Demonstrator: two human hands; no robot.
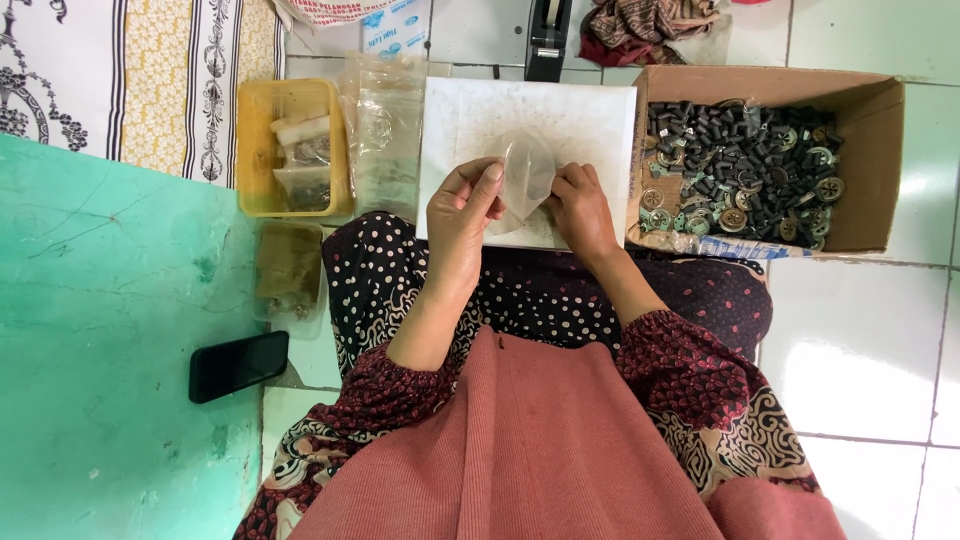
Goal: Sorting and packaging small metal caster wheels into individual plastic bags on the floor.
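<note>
A small clear plastic bag [527, 172] is held up between both hands over a white board [590, 115] that rests against my knees. My left hand [461, 212] pinches the bag's left edge with thumb and forefinger. My right hand [581, 208] grips the bag's right edge. The bag looks empty, though its contents are hard to make out. To the right of my right hand, a cardboard box [872, 160] holds several small black cylinders and round metal parts.
A yellow tray [253, 150] with filled bags sits left of the board, beside a stack of clear bags [388, 130]. A black phone [238, 365] lies on a green mat [100, 330]. A tape dispenser [548, 38] stands behind the board.
</note>
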